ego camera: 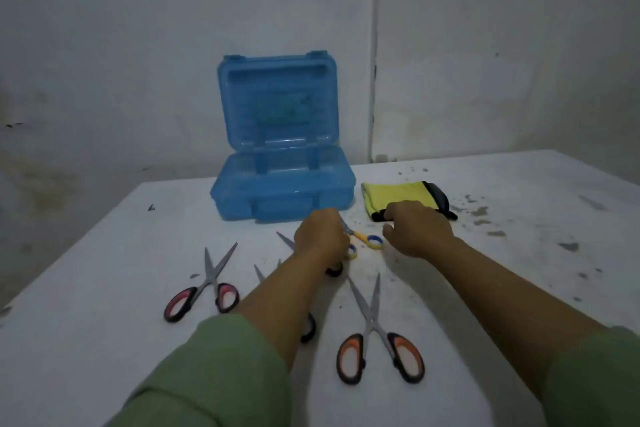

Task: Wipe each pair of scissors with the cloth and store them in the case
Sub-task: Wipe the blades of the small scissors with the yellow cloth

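On the white surface [104,340] before me, in the head view, the job looks barely begun. The blue case [282,191] stands open at the far edge, lid upright against the wall, and as far as I can see through its tinted base, nothing lies inside it yet. The yellow cloth [398,199] sits folded just right of the case, not yet lifted.

My left hand [320,239] is curled down over the blade end of the small yellow-handled scissors [369,241], its fingers narrow and seemingly closing on them, though I cannot tell whether I have a firm grip. My right hand [417,230] rests at the near edge of the cloth, fingers bent and loosely parted, touching or nearly touching it; no grip shows.

Still waiting are the red-handled scissors [204,291] to the left, the orange-handled scissors [377,336] nearer me, and at least two black-handled pairs [308,328] half hidden beneath my left forearm.

I judge that no pair has been wiped or stored; every pair is still to do, starting with the yellow one.
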